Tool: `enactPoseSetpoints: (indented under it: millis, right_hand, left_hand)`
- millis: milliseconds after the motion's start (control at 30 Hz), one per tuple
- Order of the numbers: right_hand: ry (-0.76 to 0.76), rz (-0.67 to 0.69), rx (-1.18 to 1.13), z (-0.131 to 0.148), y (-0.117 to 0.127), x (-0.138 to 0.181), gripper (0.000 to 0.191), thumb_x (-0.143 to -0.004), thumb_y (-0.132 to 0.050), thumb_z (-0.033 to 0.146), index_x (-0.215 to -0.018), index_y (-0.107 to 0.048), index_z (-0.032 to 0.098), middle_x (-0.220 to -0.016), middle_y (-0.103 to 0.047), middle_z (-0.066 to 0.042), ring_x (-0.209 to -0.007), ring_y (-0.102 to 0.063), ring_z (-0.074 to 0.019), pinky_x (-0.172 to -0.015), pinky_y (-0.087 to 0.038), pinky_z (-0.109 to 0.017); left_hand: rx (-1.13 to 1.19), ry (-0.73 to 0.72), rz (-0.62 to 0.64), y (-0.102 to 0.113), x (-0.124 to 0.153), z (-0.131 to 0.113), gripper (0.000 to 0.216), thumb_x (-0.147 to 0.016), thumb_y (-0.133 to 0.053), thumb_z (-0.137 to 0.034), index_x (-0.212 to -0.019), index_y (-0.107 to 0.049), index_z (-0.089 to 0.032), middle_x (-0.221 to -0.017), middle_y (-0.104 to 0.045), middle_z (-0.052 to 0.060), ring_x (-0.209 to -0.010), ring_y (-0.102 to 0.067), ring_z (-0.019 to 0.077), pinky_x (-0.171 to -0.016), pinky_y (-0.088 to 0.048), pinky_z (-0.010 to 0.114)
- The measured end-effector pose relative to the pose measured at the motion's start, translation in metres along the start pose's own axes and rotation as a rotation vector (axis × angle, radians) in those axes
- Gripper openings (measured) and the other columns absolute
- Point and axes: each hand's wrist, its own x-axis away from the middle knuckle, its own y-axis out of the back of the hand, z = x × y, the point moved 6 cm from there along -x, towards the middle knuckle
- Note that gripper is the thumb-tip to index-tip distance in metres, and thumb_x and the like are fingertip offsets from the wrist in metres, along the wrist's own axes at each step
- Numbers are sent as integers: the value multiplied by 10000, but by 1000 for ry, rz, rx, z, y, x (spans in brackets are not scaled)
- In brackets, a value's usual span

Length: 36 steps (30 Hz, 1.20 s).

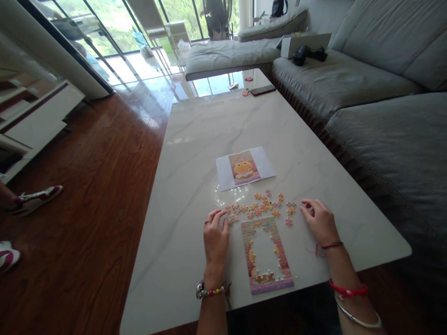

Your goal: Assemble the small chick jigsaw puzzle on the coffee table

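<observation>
Pale, stone-veined bench [195, 139] carries a part-built jigsaw [272, 281], its pink border joined and its middle bare. It lies right in front of you near the front edge, between your two hands. Loose pieces [261, 204] lie scattered just beyond it, with the printed picture sheet [244, 168] farther up. The likely trouble from here is that the thin joined border sits close to the bench's near edge, so a wrist or forearm dragged across it could pull the frame apart or nudge it over. A careless sweep through the scatter could also send small pieces skating across the smooth top toward the floor. Your left hand [215, 237] rests palm down beside the border's upper left corner, grip loosely spread, fingertips at the nearest loose pieces, holding nothing. Your right hand [319, 221] sits at the right end of the scatter, grip half curled, fingers a little apart, pinching nothing that shows.
</observation>
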Motion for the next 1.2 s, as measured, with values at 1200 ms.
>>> enactPoseSetpoints:
  millis: [1200]
  right_hand:
    - [40,58,79,51,-26,-19,282,-776,-490,370,-906,-619,155,-863,-552,-87,-804,-513,-192,-732,-395,-312]
  left_hand:
    - [55,4,-47,8,-1,-2,172,-768,-477,-181,-878,-608,-174,-989,-564,76,-957,-534,196,-858,-429,357]
